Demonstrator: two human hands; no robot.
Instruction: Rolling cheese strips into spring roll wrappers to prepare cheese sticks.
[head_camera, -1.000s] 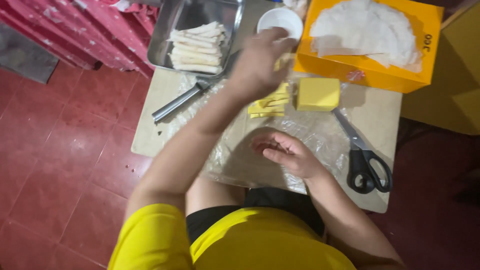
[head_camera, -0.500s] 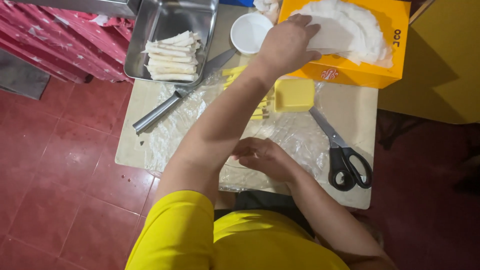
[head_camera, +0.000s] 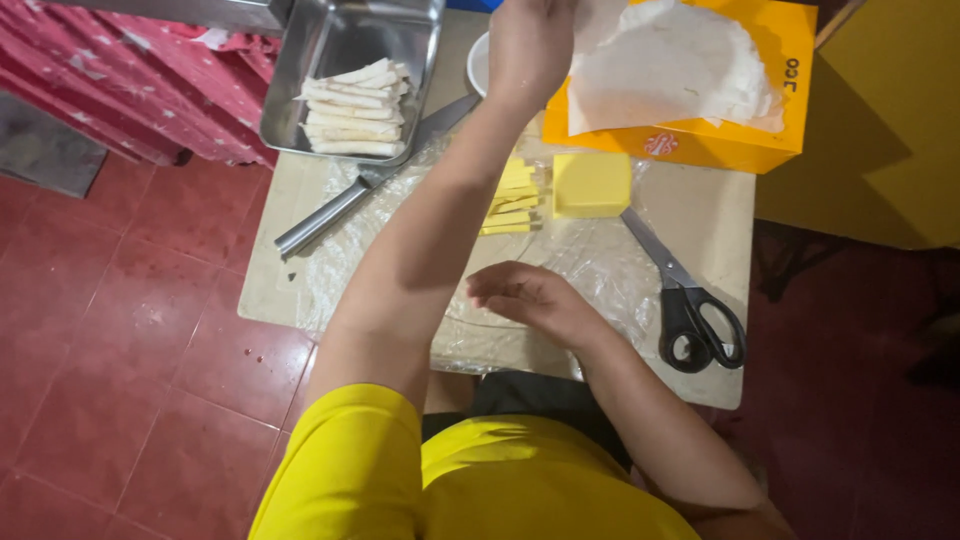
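a red tiled floor, a low pale board set on it, a film of clear plastic spread over its middle. the left hand is stretched far out to the orange box and has pinched up the near edge of a thin white wrapper sheet, fingers closed on it; the rest of the wrapper stack lies in the box just right of that hand. peeling one sheet looks best done slowly from the edge, so the sheet below stays put and nothing tears.

the right hand rests close to the body on the plastic, fingers loosely curled, holding nothing that i can see.

under the left forearm lie yellow cheese sticks and, beside them, a yellow cheese block. black-handled scissors lie right of the right hand. left of the left arm, a steel tray holds rolled white wrappers, with a steel knife below it.

the box is flat, square, bright orange, with a small round mark on its front wall and dark lettering on its right rim.
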